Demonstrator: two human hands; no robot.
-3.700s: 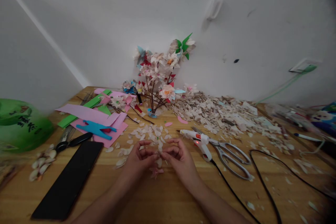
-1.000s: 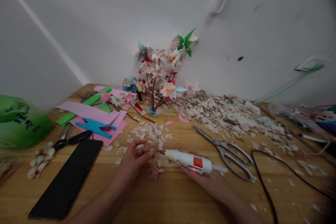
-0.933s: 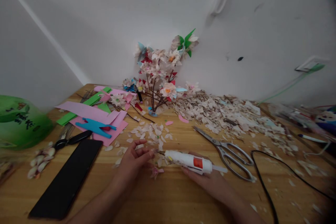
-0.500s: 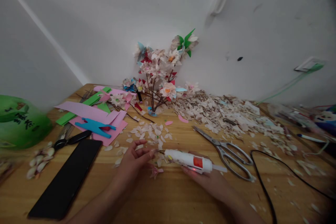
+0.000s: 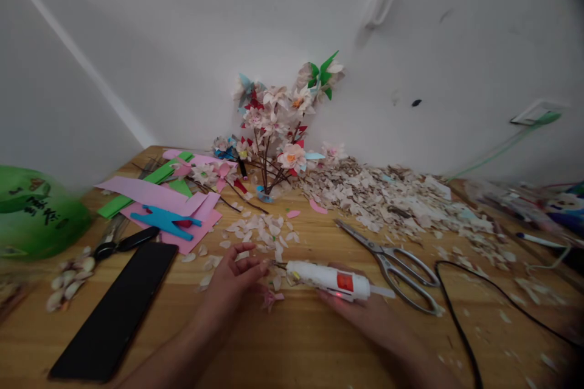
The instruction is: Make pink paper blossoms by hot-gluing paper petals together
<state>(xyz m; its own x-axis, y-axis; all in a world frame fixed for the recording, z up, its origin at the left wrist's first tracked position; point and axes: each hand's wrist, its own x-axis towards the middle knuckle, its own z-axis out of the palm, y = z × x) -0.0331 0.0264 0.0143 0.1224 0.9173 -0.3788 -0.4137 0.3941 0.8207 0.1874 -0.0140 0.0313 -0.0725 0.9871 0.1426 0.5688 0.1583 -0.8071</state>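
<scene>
My right hand (image 5: 365, 310) is wrapped round a white glue gun (image 5: 319, 278) with a red patch, a glowing red light and a clear glue stick jutting from its back end. The gun points left, its nozzle close to the fingertips of my left hand (image 5: 237, 273). Thumb and fingers of that hand are pinched together; what they hold is too small to make out. Just below the fingertips sits a small pink flower (image 5: 270, 298), partly hidden. Pale loose petals (image 5: 264, 231) lie scattered beyond both hands.
Silver scissors (image 5: 387, 261) and a black cord (image 5: 456, 316) lie at right. A heap of pale flakes (image 5: 387, 194) covers the back right. Handmade flowers (image 5: 278, 127) stand against the wall. On the left are a black phone (image 5: 114, 310), coloured paper (image 5: 146, 188) and a green container (image 5: 41, 213).
The glue gun has shifted very slightly to the right in my right hand. My left hand keeps its pinch in the same place.
</scene>
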